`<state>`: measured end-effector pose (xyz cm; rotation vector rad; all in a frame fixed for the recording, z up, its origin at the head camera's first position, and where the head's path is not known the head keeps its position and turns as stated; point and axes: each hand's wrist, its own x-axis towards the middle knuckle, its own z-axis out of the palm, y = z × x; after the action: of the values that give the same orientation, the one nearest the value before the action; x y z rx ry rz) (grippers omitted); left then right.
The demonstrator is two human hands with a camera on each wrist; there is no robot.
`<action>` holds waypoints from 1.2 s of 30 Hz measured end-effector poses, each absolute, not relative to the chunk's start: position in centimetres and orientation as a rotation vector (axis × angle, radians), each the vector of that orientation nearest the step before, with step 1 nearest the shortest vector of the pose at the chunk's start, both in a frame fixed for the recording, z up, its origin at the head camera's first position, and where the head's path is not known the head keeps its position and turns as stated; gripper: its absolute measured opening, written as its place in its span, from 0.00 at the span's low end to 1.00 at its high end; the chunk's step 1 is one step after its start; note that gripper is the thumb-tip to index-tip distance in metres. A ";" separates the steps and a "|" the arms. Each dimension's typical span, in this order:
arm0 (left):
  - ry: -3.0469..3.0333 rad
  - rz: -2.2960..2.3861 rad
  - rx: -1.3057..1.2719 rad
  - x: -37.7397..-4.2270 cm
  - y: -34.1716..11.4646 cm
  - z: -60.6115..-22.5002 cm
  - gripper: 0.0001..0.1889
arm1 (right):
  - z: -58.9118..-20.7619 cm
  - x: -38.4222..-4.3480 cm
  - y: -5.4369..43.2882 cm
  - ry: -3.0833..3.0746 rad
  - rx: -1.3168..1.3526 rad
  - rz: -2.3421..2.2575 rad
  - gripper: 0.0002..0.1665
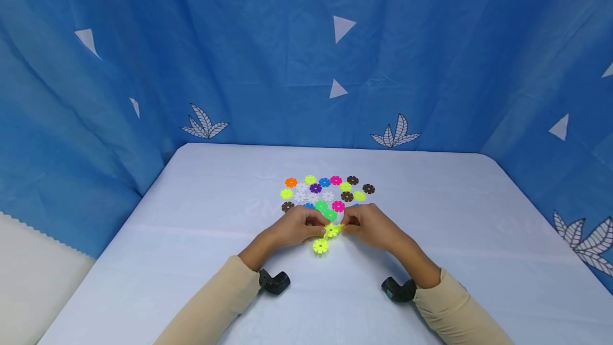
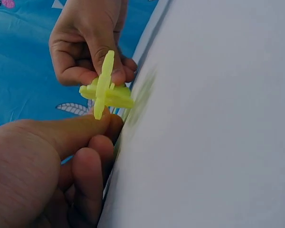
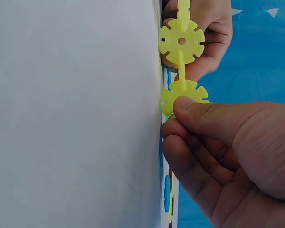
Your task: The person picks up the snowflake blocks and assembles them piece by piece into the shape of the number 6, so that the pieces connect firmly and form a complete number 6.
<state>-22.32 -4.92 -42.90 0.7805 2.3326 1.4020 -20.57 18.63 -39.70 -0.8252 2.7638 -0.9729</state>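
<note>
A short chain of yellow-green notched plastic discs (image 1: 320, 246), slotted together at right angles, is held between my two hands over the white table. My left hand (image 1: 299, 227) pinches one part of it between thumb and fingers. At the other end, my right hand (image 1: 375, 225) pinches a disc with thumb and forefinger. The right wrist view shows a flat disc (image 3: 181, 42) with a hole in its middle, joined to edge-on discs on both sides. In the left wrist view an upright disc (image 2: 104, 85) crosses a level one and partly hides the joint.
Just beyond my hands lie several loose notched discs in orange, blue, pink (image 1: 338, 206), green (image 1: 330, 214), white, purple (image 1: 315, 188), brown (image 1: 369, 189) and yellow. A blue curtain (image 1: 287, 57) hangs behind the table (image 1: 431, 190). Black devices (image 1: 275, 282) sit at both wrists.
</note>
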 end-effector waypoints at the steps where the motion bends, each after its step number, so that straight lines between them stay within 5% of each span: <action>1: 2.319 1.404 0.786 -22.3 -5.0 -42.9 0.09 | -39.7 -20.6 18.6 2.759 -0.824 -0.980 0.09; 23: 2.272 1.426 0.743 -22.4 -5.3 -42.8 0.06 | -39.3 -21.6 20.3 2.934 -0.557 -0.880 0.12; 31: 2.259 1.435 0.740 -22.4 -5.4 -42.8 0.05 | -39.8 -22.3 21.7 2.920 -0.446 -0.793 0.23; 36: 2.260 1.438 0.740 -22.5 -5.4 -42.9 0.05 | -40.1 -22.3 22.1 2.911 -0.475 -0.826 0.17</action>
<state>-22.47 -5.37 -42.90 0.7402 2.2596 1.4376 -22.32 22.09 -40.08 -0.4752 2.9114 -0.8264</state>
